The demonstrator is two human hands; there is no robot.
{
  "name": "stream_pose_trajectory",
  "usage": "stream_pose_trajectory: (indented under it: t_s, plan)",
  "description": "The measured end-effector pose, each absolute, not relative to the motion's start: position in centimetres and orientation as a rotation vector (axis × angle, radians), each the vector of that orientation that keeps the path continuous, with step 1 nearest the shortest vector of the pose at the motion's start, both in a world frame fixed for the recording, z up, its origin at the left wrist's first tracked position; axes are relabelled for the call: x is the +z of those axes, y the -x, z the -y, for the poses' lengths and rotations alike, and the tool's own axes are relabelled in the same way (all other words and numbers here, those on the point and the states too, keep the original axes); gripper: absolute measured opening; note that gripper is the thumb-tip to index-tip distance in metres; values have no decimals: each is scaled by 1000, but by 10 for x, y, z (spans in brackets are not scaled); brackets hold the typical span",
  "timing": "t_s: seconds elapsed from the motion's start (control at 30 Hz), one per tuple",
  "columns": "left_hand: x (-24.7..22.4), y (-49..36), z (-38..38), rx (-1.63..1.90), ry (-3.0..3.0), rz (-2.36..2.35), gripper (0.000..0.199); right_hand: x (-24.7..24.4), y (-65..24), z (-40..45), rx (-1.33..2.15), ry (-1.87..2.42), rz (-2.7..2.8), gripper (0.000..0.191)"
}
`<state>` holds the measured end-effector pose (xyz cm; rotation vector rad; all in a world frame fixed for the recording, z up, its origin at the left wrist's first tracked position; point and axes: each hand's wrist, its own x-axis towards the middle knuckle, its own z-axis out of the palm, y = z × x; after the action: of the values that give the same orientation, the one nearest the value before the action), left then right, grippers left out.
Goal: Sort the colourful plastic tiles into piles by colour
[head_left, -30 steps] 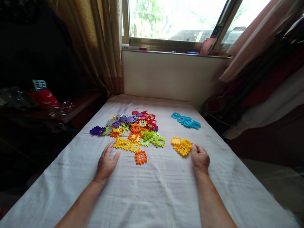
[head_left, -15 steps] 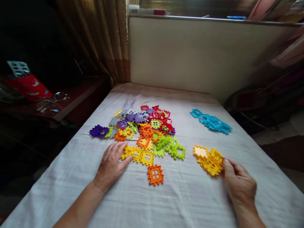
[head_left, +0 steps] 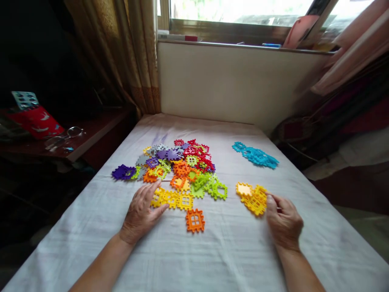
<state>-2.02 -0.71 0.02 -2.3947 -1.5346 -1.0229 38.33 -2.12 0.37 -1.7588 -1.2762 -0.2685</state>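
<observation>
My left hand (head_left: 142, 211) rests on the sheet with thumb and fingers apart, at the left end of a row of yellow interlocking plastic tiles (head_left: 185, 200); the fingertips touch or cover the end tile. My right hand (head_left: 284, 219) has thumb and forefinger pinched at the right edge of a small heap of yellow tiles (head_left: 255, 203), on a yellow tile there. A pale yellow solid tile (head_left: 244, 189) lies at that heap's left. Just below the yellow row is a single orange window tile (head_left: 195, 220).
Behind the yellow row spreads a mixed pile with red tiles (head_left: 200, 151), purple tiles (head_left: 173, 154), orange tiles (head_left: 181, 168) and green tiles (head_left: 202, 184). Blue tiles (head_left: 258, 157) lie at the back right. Eyeglasses (head_left: 75, 132) sit on a dark side table (head_left: 91, 132).
The camera view has tilted up and turned right, showing more of the window. My left hand stays by the yellow row, and my right hand remains at the yellow heap's right edge.
</observation>
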Motion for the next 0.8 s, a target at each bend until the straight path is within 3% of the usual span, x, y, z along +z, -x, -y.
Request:
stream_pose_trajectory:
  t_s: [0.1,0.23,0.43,0.63,0.8]
  plan:
    - [4,4,12,-1058,2428,1402,72,13,-355,26,-238,1488,1454,30]
    - [4,-23,25,-1082,2496,1269,72,15,-302,41,164,1259,1731,22]
    - [-2,-44,36,-1104,2506,1210,74,3,-248,57,574,1177,1722,23]
    - [-2,-50,34,-1080,2505,1192,68,6,-263,44,548,1257,1596,18]
    - [-2,-19,21,-1069,2403,1357,50,9,-340,22,239,1539,1279,36]
